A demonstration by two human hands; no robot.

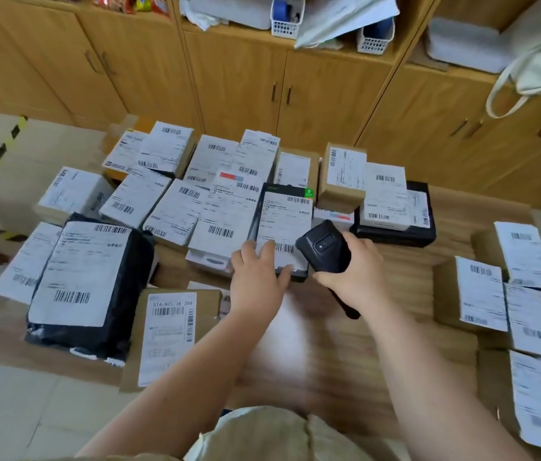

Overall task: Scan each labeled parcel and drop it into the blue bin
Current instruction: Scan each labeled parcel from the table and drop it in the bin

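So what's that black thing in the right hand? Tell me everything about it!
The scanner is a black handheld gadget, plastic by the look, with a chunky head and a small square window on top. The right hand grips its handle, whose end pokes out below the wrist. Its head tilts toward the barcode on the white label of a black parcel, where the left hand rests. Whether it touches the parcel I cannot tell.

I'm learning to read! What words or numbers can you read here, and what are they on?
"516-A03 36 368": on the label of the near brown box; last digits unsure.
Other parcel labels: too small or blurred to read.
The scanner: no text I can read.
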